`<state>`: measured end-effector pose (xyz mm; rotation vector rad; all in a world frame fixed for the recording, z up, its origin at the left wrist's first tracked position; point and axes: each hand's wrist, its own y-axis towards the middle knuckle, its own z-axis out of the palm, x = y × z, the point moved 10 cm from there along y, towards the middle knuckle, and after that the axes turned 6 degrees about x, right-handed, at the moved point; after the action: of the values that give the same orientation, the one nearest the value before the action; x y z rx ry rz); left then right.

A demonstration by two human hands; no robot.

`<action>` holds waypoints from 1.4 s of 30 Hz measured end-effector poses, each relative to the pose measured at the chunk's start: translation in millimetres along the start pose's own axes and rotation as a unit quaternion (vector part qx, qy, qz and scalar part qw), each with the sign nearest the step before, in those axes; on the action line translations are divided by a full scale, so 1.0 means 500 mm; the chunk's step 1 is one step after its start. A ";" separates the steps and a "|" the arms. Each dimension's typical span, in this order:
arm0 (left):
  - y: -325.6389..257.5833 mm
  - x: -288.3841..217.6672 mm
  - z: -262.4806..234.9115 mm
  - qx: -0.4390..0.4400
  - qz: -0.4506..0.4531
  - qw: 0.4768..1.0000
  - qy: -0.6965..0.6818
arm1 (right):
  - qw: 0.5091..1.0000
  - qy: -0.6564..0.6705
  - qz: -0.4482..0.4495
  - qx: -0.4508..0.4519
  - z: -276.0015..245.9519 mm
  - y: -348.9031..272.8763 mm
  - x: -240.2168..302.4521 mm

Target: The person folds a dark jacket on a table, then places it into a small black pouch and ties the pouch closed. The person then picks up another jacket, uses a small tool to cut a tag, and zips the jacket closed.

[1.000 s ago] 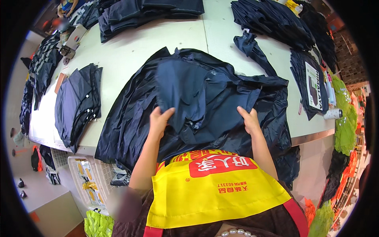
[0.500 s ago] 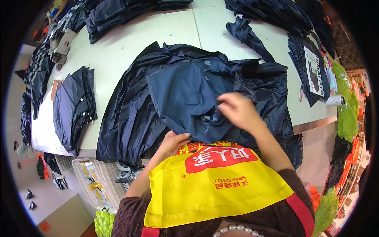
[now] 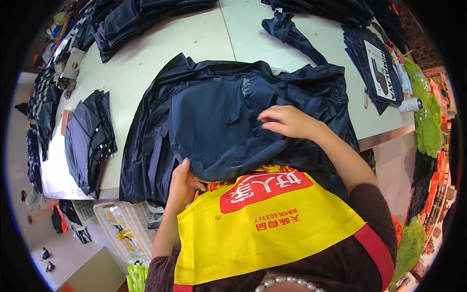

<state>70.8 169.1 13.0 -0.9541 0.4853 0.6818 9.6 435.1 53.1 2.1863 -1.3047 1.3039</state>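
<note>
From where I stand, the dark navy garment (image 3: pixel 206 114) lies at the near side of the white table (image 3: pixel 194 41), its lower hem right against the worker's yellow apron (image 3: pixel 262 233). Glossy darker cloth (image 3: pixel 143 141) fans out beneath it and droops over the table's front edge on the left; whether the two are one piece I can't tell. The left hand (image 3: pixel 181 187) is at the garment's lower left border, thumb up, fingers partly hidden, so I can't say if it grips. The right hand (image 3: pixel 287 121) hovers on or just above the garment's right half, palm down, fingers loosely bent, thumb a little apart, pinching nothing I can see.

White tabletop shows beyond the cloth, up to a dark folded pile (image 3: pixel 146 22), and in a narrower strip toward the stack on the left (image 3: pixel 90 143). On the right, a narrow dark piece (image 3: pixel 294 39) nearly meets the cloth; past it there's tabletop up to a stack with a card (image 3: pixel 377 70).
</note>
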 end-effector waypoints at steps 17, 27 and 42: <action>0.101 -0.254 0.013 0.061 0.429 0.799 0.416 | 0.953 -0.235 -0.128 -0.145 0.085 -0.178 -0.022; 0.173 -0.299 -0.034 0.072 0.269 0.655 0.702 | 0.948 -0.290 -0.058 -0.119 0.075 -0.164 -0.101; 0.071 -0.015 0.238 0.215 0.437 0.521 0.701 | 0.937 -0.281 0.028 -0.207 0.134 -0.136 -0.009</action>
<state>49.9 283.7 57.0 -0.5092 2.6193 0.4331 101.2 433.5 25.7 2.2842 -1.6584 0.3454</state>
